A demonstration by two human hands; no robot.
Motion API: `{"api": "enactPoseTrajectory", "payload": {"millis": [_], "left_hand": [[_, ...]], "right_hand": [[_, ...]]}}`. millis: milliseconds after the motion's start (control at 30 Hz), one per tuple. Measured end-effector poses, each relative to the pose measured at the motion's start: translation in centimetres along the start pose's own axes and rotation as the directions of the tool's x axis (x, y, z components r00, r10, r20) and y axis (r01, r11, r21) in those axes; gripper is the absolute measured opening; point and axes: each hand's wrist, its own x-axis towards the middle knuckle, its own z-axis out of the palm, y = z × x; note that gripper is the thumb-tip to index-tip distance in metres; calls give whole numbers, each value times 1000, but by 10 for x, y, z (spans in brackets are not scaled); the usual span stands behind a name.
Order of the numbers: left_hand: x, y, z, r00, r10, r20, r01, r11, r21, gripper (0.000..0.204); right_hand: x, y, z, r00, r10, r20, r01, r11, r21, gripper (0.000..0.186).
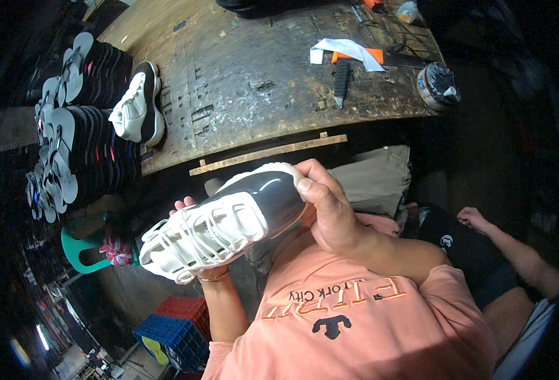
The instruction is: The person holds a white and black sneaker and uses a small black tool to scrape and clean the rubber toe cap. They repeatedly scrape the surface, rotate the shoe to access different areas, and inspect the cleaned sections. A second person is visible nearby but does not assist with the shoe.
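A white and black high-top sneaker (206,234) with white laces is held up in front of my chest, its glossy black toe to the right and its collar to the left. My right hand (327,206) grips the toe end, with the thumb on top near the sole's edge. From beneath, my left hand (183,204) supports the heel half; only some fingertips show past the shoe, and its palm is hidden. A matching sneaker (141,104) lies at the workbench's left edge.
The worn wooden workbench (248,88) bears a utility knife (341,83), a white strip (349,50) and a dark tin (438,87). Stacked flip-flops (64,145) stand at left, above a green chair (80,247) and crates (172,329). Another person's hand (475,220) is at right.
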Motion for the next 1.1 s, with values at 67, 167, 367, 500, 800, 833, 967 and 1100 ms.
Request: {"api": "enactPoseTrajectory", "payload": {"millis": [67,167,367,500,800,833,967,1100], "left_hand": [[-1,-1,0,1000,-15,17,15,1000,-13,84],[-2,-1,3,992,64,-112,-59,997,53,76],[-10,3,13,976,-145,161,167,31,-985,71],[-11,4,11,981,-141,134,-13,-733,-680,71],[-7,7,-8,920,-139,367,-370,-619,693,70],[-8,6,-5,948,-105,300,-292,-662,691,70],[-8,5,10,970,-185,156,-113,-916,-384,69],[-8,5,15,978,-174,119,-126,-936,-328,69]], "right_hand": [[-1,0,1,1000,2,12,-3,998,65,29],[0,1,0,1000,-8,-2,8,999,42,29],[1,0,-3,999,43,2,-43,998,56,29],[1,-2,0,999,49,-14,-48,994,100,30],[6,-1,2,998,44,-53,-40,995,89,32],[6,-1,1,997,60,-40,-55,994,97,33],[7,-4,-1,996,86,-13,-84,989,124,34],[7,-5,-1,997,80,12,-80,990,120,34]]}}
